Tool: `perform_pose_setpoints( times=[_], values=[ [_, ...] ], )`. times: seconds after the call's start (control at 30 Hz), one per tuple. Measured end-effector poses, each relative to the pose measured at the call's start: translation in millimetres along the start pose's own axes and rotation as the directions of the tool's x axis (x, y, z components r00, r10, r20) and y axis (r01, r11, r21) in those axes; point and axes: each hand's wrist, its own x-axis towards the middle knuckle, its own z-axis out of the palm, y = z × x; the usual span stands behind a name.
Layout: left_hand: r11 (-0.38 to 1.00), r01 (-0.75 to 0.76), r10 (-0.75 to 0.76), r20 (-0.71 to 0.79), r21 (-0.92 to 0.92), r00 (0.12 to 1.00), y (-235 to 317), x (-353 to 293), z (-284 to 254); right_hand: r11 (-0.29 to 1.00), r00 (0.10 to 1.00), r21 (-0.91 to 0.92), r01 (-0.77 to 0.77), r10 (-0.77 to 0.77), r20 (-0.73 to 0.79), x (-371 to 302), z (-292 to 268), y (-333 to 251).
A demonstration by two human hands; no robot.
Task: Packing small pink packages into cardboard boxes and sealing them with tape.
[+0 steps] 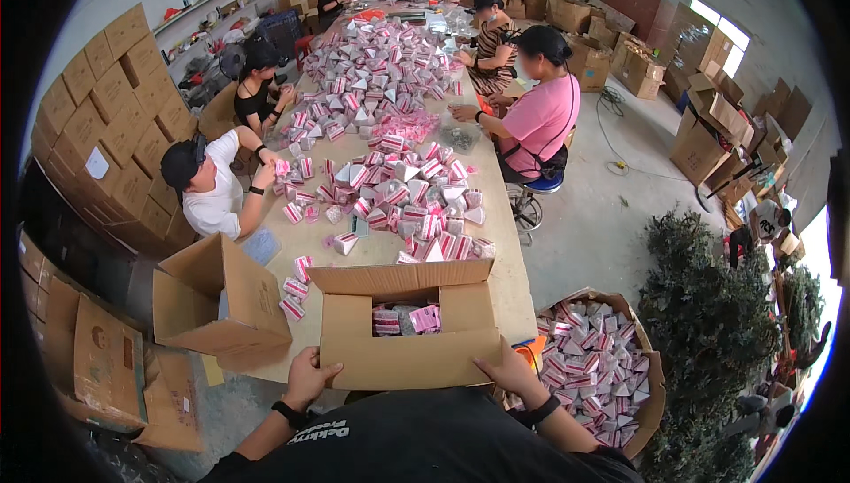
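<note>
At the near end of the table, a brown cardboard box [409,359] is before me with its flaps raised. My left hand [310,377] grips the left edge of the near flap, thumb on its face. The opposite corner of that flap is in the grip of my right hand [513,371]. Through the gap between the flaps, pink-and-white striped packets [423,318] and grey contents show inside. Beyond the box, a heap of small triangular pink-and-white packages [416,191] spreads over the table. An orange object [533,348] lies beside my right hand.
An open carton [217,301] stands at my left. On my right, a large carton [653,394] is full of the triangular packages. Co-workers sit along both table sides [460,102]. Stacked cartons [115,120] line the left wall; dark green artificial foliage [699,332] stands at right.
</note>
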Motion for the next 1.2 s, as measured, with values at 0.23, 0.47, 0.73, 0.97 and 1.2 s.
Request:
perform_pose_setpoints(
  times=[0.23,0.47,0.73,0.97,1.2],
  values=[
    [0.561,0.123,-0.212,-0.001,0.818,0.977,76.5,25.1,21.1,0.825,0.934,-0.443,-0.352,0.337,-0.116,9.4,2.6,-1.1],
    [0.14,-0.384,0.224,0.348,0.913,0.91,42.6,32.8,104.5,0.774,0.902,-0.504,-0.383,0.431,-0.022,17.1,-1.7,-11.7],
    [-0.031,-0.818,0.181,0.808,0.574,0.56,59.0,50.8,138.9,0.865,0.934,-0.377,-0.331,0.358,0.001,13.3,0.6,29.6],
    [0.109,-0.81,0.039,0.812,0.576,0.583,58.5,56.2,133.2,0.821,0.887,-0.396,-0.411,0.461,0.035,17.6,0.6,4.7],
    [0.113,-0.794,0.042,0.795,0.598,0.605,53.3,63.5,136.2,0.691,0.921,-0.618,-0.374,0.354,-0.161,13.4,8.6,-17.1]
  ],
)
